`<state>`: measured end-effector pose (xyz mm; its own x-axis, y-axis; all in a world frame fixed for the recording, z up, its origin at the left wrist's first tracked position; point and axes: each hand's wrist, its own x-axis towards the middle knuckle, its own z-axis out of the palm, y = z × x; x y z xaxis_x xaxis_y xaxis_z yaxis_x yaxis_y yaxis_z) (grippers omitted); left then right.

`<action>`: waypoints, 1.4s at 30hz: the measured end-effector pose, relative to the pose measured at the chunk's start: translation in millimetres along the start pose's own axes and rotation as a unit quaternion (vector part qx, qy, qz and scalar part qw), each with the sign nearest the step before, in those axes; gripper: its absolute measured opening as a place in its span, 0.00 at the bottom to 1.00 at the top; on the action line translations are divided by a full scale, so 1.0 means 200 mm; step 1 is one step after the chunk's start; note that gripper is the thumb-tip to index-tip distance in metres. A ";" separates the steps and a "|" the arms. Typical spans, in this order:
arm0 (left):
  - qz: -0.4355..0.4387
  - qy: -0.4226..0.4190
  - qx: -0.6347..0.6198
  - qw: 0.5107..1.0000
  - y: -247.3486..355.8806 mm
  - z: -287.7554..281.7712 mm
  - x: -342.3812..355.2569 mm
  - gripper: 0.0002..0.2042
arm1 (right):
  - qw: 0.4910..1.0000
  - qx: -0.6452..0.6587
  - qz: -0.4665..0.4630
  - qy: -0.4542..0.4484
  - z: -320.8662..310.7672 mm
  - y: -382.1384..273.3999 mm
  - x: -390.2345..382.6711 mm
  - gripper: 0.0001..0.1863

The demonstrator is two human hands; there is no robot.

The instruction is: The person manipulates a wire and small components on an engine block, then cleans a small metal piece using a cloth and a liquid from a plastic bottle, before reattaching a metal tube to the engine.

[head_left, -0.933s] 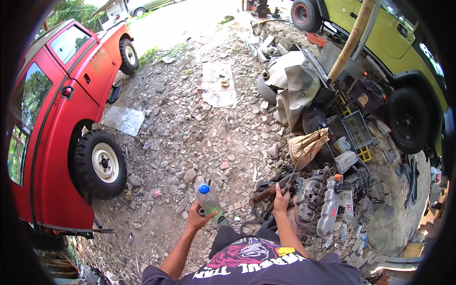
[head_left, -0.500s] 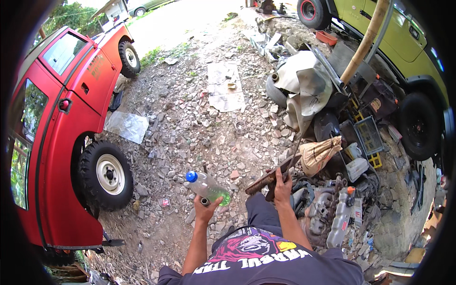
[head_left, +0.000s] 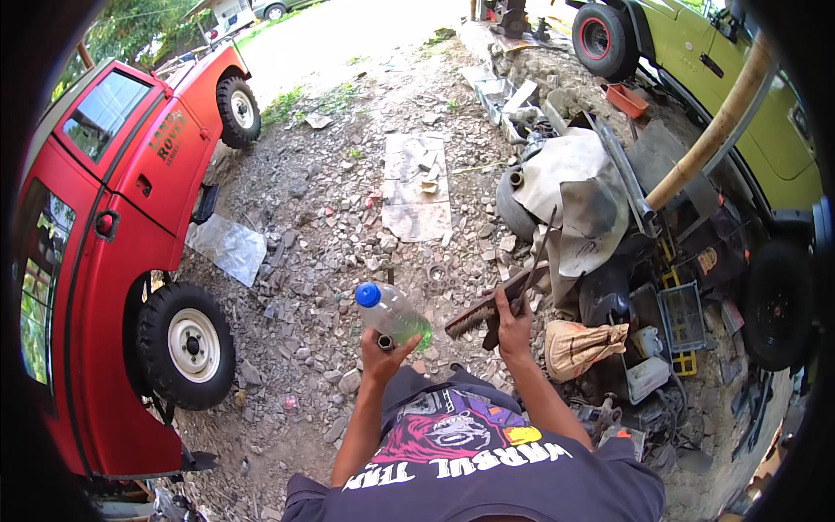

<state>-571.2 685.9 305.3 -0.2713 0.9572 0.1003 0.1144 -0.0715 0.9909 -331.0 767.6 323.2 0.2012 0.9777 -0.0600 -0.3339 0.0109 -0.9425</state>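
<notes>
My left hand (head_left: 379,360) is closed around a clear plastic bottle (head_left: 396,313) with a blue cap and some green liquid low inside. In the same grip is a metal tool with a round, hollow end (head_left: 384,342), likely a socket wrench; its shaft is mostly behind the bottle. My right hand (head_left: 515,332) grips a long brush (head_left: 477,318) with brown bristles, tilted up to the right. A thin dark rod (head_left: 547,239) sticks up from that hand too, and another dark flat piece shows below the brush. The two hands are apart, in front of my body.
Broken stone and rubble (head_left: 322,217) cover the ground. A red off-road vehicle (head_left: 130,226) stands left, a green one (head_left: 739,96) at upper right. On the right lie a sack (head_left: 578,348), a draped sheet (head_left: 574,187) and metal parts. A pole (head_left: 713,130) slants there. A flat board (head_left: 416,187) lies ahead.
My view has shifted, and I stand a little further forward. Both hands still hold the same things. The thin rod in my right hand now shows more clearly, pointing upward.
</notes>
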 end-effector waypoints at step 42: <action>-0.054 -0.084 0.007 0.995 -0.37 0.90 4.66 0.28 | 0.925 -0.336 -0.176 0.031 1.37 0.01 4.29 0.16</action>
<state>-661.1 1634.4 310.0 -0.1197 0.9925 -0.0247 0.1064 0.0375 0.9936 -410.5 1664.2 359.1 0.2473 0.9243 0.2907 0.4061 0.1736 -0.8972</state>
